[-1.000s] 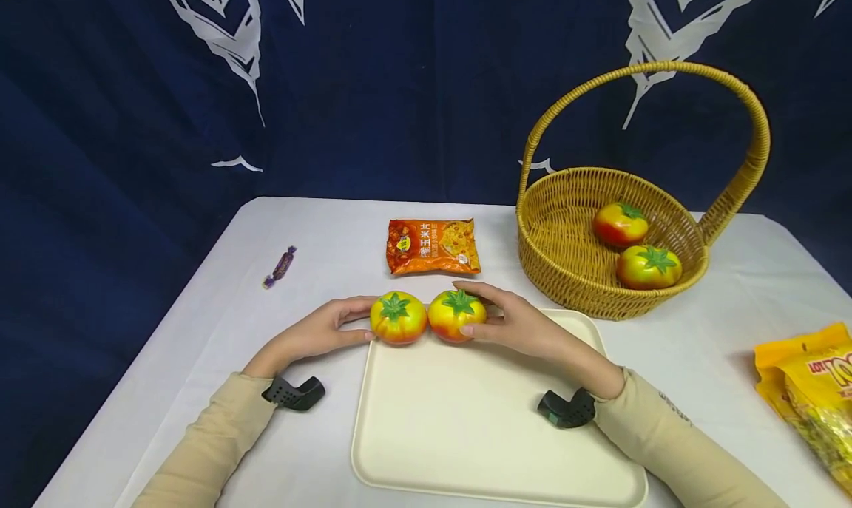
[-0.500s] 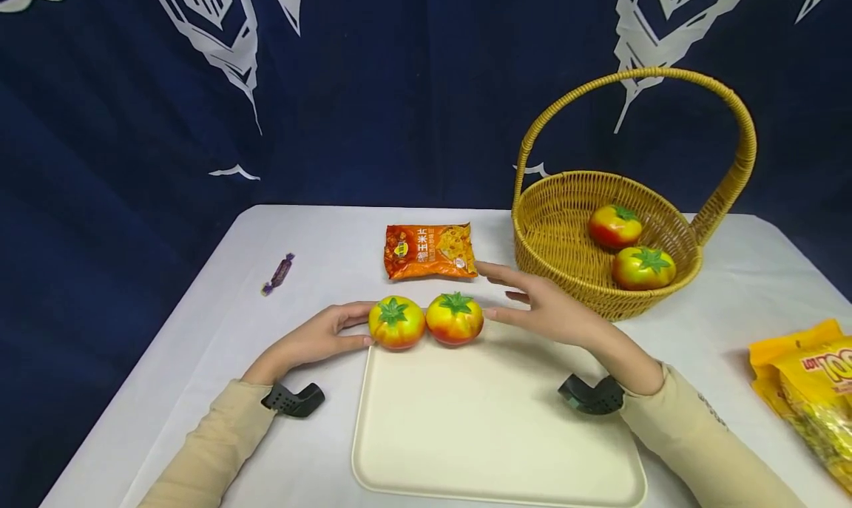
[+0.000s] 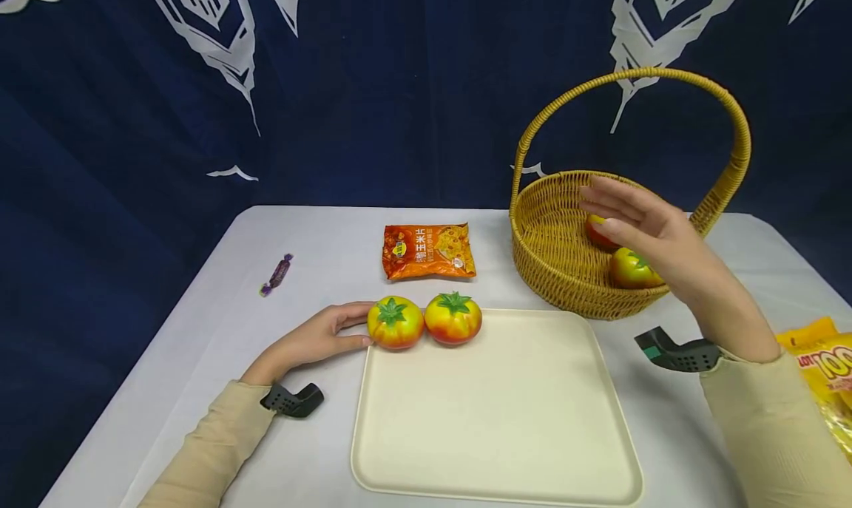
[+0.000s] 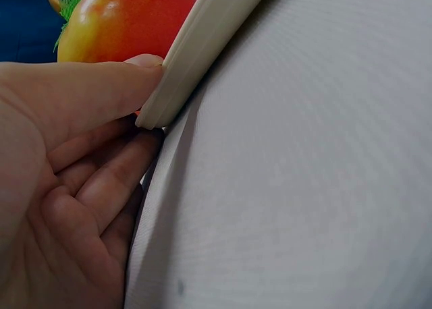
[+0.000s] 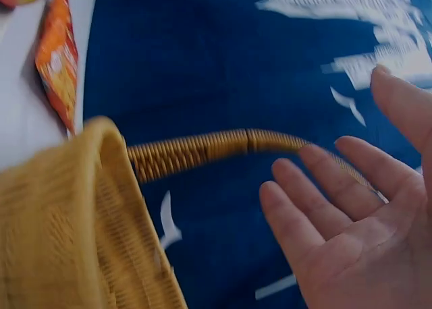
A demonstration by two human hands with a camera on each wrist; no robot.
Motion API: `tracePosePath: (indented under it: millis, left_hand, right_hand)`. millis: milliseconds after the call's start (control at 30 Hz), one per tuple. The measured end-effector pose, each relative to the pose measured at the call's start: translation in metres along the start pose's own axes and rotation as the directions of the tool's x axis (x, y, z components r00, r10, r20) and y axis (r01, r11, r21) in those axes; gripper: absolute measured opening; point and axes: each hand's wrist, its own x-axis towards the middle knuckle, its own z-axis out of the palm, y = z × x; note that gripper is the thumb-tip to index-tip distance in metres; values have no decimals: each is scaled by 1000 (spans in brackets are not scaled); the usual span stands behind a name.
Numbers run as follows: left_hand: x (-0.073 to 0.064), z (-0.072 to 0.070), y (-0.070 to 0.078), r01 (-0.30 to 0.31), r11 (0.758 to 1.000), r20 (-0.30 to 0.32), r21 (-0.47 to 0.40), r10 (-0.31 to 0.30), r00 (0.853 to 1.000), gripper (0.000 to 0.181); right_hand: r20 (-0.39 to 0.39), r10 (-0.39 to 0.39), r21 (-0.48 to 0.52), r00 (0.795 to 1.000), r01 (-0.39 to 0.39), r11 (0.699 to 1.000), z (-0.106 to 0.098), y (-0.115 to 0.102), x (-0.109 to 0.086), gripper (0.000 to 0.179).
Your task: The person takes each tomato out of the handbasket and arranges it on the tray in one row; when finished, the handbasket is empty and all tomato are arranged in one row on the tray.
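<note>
Two yellow-red tomatoes with green leafy tops stand side by side at the far left of the cream tray (image 3: 492,412). My left hand (image 3: 326,336) stays at the tray's corner, thumb and fingers curled about the left tomato (image 3: 396,324); the thumb tip lies right at the tray rim in the left wrist view. Untouched beside it is the right tomato (image 3: 453,320). My right hand (image 3: 655,231), fingers spread, hovers over the right side of the wicker basket (image 3: 566,271). It partly hides two more tomatoes inside, the nearer one (image 3: 629,270) and the farther one (image 3: 597,234).
Behind the tray lies an orange snack bag (image 3: 429,251). A small purple wrapped candy (image 3: 276,274) is on the left of the white table (image 3: 319,249). At the right edge lies a yellow bag (image 3: 825,360), partly hidden by the right sleeve. The basket's tall handle (image 3: 665,72) arches upward.
My right hand has let go of the right tomato and moved right and away, over the basket. My left hand has stayed by the left tomato.
</note>
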Motion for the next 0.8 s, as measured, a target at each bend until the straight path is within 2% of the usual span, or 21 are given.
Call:
tracePosePath:
  millis: [100,233,333,467,533,600,700,800]
  left_hand:
    - [-1,0,1,7,1000,2,-1,-7,1000,54]
    - [-1,0,4,5,1000,5,1,-5,1000,54]
    - [-1,0,4,2,1000,7,-2,-2,1000,53]
    - [-1,1,3,10,1000,2,-7,-10,1000,54]
    - [-1,1,3,11,1000,-4,-8,-11,1000,53]
    - [-1,1,3,9,1000,-6,-8,-9,1000,53]
    - [-1,1,3,20,1000,-8,-6,-20,1000,53]
    - [0,1,4,26,1000,-4,-10,-27,1000,53]
  right_hand:
    - [-57,-31,185,998,41,982,-18,6,-7,48]
    - [-112,-57,424,992,100,900,-39,17,-13,43]
    - [-182,29,520,983,71,851,-50,24,-18,39]
    - [-260,222,580,940,-32,814,-60,32,-24,32]
    - [-269,281,580,921,-78,811,-63,36,-25,29]
    - [-266,312,569,912,-112,814,-65,39,-27,28]
    - [-249,335,543,909,-156,825,-67,44,-29,28]
    - [-229,345,488,910,-200,850,-69,48,-31,29]
